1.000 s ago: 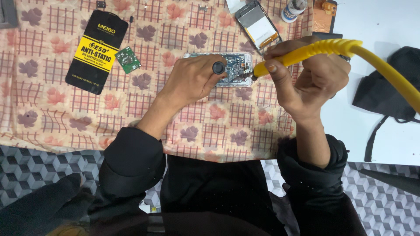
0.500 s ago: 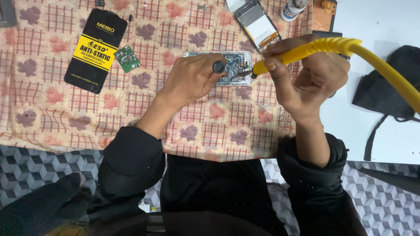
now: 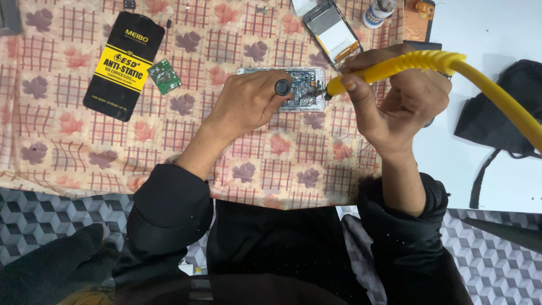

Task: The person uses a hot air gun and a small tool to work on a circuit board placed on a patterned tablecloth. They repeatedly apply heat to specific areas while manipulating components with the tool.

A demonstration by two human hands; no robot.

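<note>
Black-yellow flat package [image 3: 121, 65], small green circuit board [image 3: 164, 76], detached phone screen [image 3: 333, 33], white bottle [image 3: 377, 12], black strap [image 3: 497, 121].

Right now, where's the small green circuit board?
Head view, upper left: the small green circuit board lies on the patterned cloth, beside the black-and-yellow package, left of the left hand.

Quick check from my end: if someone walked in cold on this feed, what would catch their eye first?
The bright yellow tool first: the right hand holds it, its cord running off to the right, its tip at the opened phone in the middle of the leaf-patterned cloth. The left hand, wearing a dark ring, steadies the phone. At upper left lie a black and yellow flat packet and a small green circuit board.
</note>
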